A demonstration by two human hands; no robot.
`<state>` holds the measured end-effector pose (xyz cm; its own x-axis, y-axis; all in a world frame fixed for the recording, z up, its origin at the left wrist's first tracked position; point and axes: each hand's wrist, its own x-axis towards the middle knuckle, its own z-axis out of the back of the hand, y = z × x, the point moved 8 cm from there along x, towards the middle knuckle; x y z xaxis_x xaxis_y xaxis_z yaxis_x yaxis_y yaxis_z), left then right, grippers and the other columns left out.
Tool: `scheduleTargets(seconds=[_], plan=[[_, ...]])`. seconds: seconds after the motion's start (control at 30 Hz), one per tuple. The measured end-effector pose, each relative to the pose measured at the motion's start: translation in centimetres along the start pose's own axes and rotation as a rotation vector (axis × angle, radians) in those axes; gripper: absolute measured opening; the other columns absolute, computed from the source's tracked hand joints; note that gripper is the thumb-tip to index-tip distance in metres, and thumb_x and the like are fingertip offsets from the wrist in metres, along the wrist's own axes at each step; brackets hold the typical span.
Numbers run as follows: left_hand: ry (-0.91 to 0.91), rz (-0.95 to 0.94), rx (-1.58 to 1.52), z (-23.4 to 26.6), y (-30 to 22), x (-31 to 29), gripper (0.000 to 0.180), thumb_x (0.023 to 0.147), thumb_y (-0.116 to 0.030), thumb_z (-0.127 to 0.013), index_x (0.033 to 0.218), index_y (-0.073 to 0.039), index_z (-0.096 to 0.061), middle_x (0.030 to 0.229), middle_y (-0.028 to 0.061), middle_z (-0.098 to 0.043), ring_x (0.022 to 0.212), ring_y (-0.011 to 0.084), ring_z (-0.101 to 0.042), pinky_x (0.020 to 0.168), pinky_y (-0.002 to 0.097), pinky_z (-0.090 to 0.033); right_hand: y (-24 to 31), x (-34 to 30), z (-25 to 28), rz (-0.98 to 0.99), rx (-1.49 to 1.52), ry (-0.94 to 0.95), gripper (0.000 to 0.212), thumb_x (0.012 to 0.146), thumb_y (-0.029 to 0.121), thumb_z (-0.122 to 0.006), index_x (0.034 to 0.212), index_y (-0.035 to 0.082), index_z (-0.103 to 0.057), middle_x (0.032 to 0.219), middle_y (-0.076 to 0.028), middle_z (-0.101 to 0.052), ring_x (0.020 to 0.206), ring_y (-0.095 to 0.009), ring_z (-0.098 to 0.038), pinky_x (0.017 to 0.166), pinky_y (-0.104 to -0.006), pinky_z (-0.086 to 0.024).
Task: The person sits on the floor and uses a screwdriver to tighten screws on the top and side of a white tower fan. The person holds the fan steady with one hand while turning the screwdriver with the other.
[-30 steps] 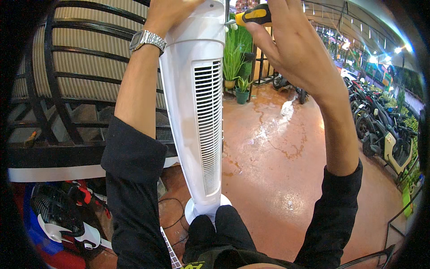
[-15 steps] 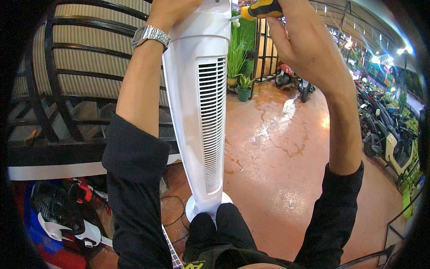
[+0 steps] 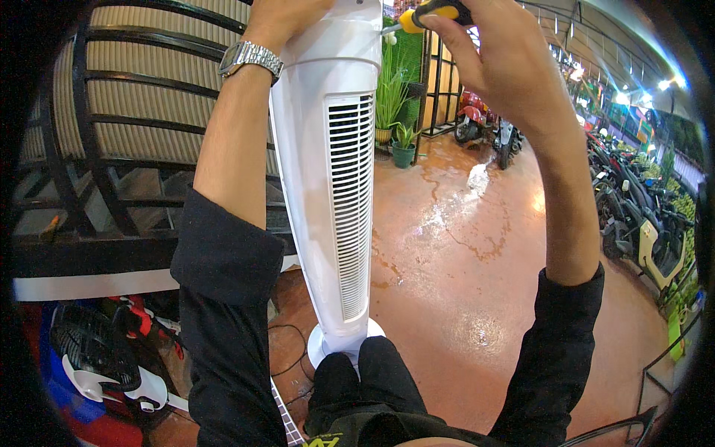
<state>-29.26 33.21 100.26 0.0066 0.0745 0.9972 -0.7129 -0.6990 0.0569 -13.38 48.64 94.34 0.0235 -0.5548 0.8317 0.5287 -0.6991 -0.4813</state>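
A tall white tower fan (image 3: 328, 186) stands upright on its round base (image 3: 322, 344) between my knees, its slatted grille facing right. My left hand (image 3: 287, 21), with a silver wristwatch (image 3: 250, 58) on the wrist, grips the fan's top from the left. Up at the right side of the top, my right hand (image 3: 491, 59) is closed on a screwdriver with a yellow and black handle (image 3: 432, 13). Its metal tip touches the upper right edge of the fan's head.
A black railing with curved bars (image 3: 97, 149) runs along my left. A black fan head and red and white parts (image 3: 97, 357) lie on the floor at lower left. Potted plants (image 3: 395, 127) stand behind the fan, and parked scooters (image 3: 633, 216) line the right side of the wet reddish floor (image 3: 462, 298).
The view has shifted so the fan and both hands sit higher and closer. My right hand with the screwdriver stays at the fan's top, and the tool's tip now points left into the head.
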Motion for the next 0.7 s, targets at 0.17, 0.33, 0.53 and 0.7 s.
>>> scheduleTargets(seconds=[0.17, 0.33, 0.53, 0.7], plan=[[0.021, 0.018, 0.011, 1.1, 0.9, -0.3, 0.070, 0.083, -0.040, -0.079, 0.131, 0.008, -0.060, 0.131, 0.0247, -0.062, 0.122, 0.0360, -0.060, 0.107, 0.0413, -0.046, 0.6, -0.3, -0.6, -0.272, -0.097, 0.053, 0.033, 0.096, 0.015, -0.063, 0.121, -0.003, -0.051, 0.092, -0.024, -0.066, 0.083, -0.041, -0.069, 0.074, -0.0456, -0.055], [-0.001, 0.016, -0.029, -0.2, 0.0, 0.0, 0.070, 0.082, -0.040, -0.079, 0.131, 0.007, -0.061, 0.129, 0.0238, -0.063, 0.121, 0.0361, -0.061, 0.106, 0.0417, -0.047, 3.2, -0.2, 2.0, -0.108, 0.143, -0.133, 0.030, 0.096, 0.013, -0.064, 0.119, -0.003, -0.054, 0.092, -0.025, -0.067, 0.083, -0.042, -0.070, 0.072, -0.0479, -0.055], [0.003, 0.010, -0.005, 0.0, 0.2, 0.0, 0.071, 0.081, -0.041, -0.079, 0.130, 0.006, -0.061, 0.128, 0.0236, -0.063, 0.120, 0.0359, -0.061, 0.106, 0.0416, -0.047, 0.2, -1.5, -0.7, -0.178, -0.099, -0.059, 0.030, 0.095, 0.009, -0.064, 0.118, -0.005, -0.053, 0.090, -0.026, -0.067, 0.078, -0.042, -0.069, 0.068, -0.0473, -0.055], [-0.021, -0.009, 0.030, 0.5, 0.8, -0.1, 0.070, 0.081, -0.041, -0.079, 0.130, 0.006, -0.062, 0.127, 0.0238, -0.063, 0.120, 0.0358, -0.061, 0.105, 0.0417, -0.047, -1.2, -1.4, -1.6, -0.342, -0.047, 0.016, 0.032, 0.096, 0.012, -0.064, 0.120, -0.005, -0.052, 0.092, -0.026, -0.067, 0.078, -0.042, -0.069, 0.068, -0.0454, -0.055]])
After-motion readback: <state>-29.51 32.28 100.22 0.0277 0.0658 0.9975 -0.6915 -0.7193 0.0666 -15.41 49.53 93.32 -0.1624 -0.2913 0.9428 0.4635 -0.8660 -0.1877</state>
